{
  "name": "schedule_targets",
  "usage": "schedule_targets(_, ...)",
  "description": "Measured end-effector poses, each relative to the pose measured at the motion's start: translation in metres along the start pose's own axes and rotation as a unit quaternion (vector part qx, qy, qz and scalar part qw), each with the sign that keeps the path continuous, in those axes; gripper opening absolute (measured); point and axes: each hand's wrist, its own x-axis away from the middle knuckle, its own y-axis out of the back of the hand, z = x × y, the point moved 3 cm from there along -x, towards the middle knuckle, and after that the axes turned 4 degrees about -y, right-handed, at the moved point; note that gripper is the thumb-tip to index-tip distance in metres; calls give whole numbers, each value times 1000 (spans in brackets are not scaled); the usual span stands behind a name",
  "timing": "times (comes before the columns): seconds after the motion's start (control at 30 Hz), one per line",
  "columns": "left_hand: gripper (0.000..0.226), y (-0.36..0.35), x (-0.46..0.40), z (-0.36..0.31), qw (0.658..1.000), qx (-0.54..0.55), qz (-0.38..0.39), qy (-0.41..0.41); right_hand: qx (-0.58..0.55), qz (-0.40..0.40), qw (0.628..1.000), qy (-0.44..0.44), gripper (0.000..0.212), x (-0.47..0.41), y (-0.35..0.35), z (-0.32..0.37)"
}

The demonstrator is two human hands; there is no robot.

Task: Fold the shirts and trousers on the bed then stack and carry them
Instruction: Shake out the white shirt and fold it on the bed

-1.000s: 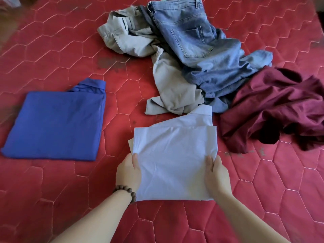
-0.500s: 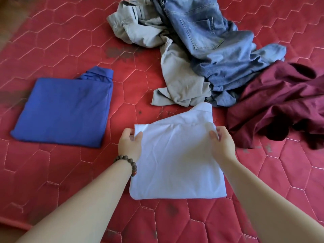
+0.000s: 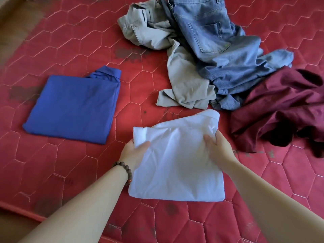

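A folded white shirt (image 3: 177,165) lies near the front of the red quilted bed (image 3: 73,44), its far end raised off the mattress. My left hand (image 3: 134,152) grips its left edge, thumb on top. My right hand (image 3: 218,148) grips its right edge near the collar. A folded blue shirt (image 3: 73,106) lies flat to the left. Behind are crumpled beige trousers (image 3: 182,81), blue jeans (image 3: 219,50) and a rumpled maroon shirt (image 3: 284,106), all unfolded.
The bed's front edge (image 3: 21,210) runs along the lower left, with floor beyond it. Bare mattress lies between the blue shirt and the white shirt, and at the right front.
Both hands slid up the white shirt's sides from its near corners toward the collar end and now lift that end. The view shifted so the bed's front edge shows.
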Motion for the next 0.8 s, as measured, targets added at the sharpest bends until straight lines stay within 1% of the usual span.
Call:
schedule_targets(0.07, 6, 4, 5, -10, 997, -18, -36, -65, -10, -13, 999, 47, 30, 9, 2, 8)
schedule_targets(0.13, 9, 13, 12, -21, 991, -14, -74, -114, -28, -33, 997, 69, 29, 20, 1, 19)
schedule_targets(0.23, 4, 38, 18, -37, 981, -32, -106, -161, -60, -58, 993, 79, 38, 41, -5, 41)
schedule_targets(0.3, 13, 64, 17, -49, 971, -58, -131, -191, -89, -55, 991, 84, 41, 53, -17, 61)
schedule_targets(0.37, 18, 97, 10, -59, 961, -66, -157, -217, -122, -32, 988, 88, 39, 62, -37, 86)
schedule_targets(0.43, 31, 136, -2, -69, 953, -81, -186, -226, -147, -7, 984, 98, 38, 68, -64, 116)
schedule_targets(0.53, 39, 198, -31, -81, 943, -98, -215, -234, -170, -1, 978, 119, 43, 75, -111, 167)
schedule_targets(0.63, 42, 253, -69, -88, 941, -106, -223, -232, -184, -13, 975, 127, 48, 79, -159, 213)
schedule_targets(0.7, 41, 283, -95, -90, 944, -107, -217, -225, -187, -17, 974, 123, 47, 75, -189, 238)
schedule_targets(0.8, 41, 316, -134, -96, 944, -99, -210, -235, -171, -37, 978, 117, 41, 60, -222, 269)
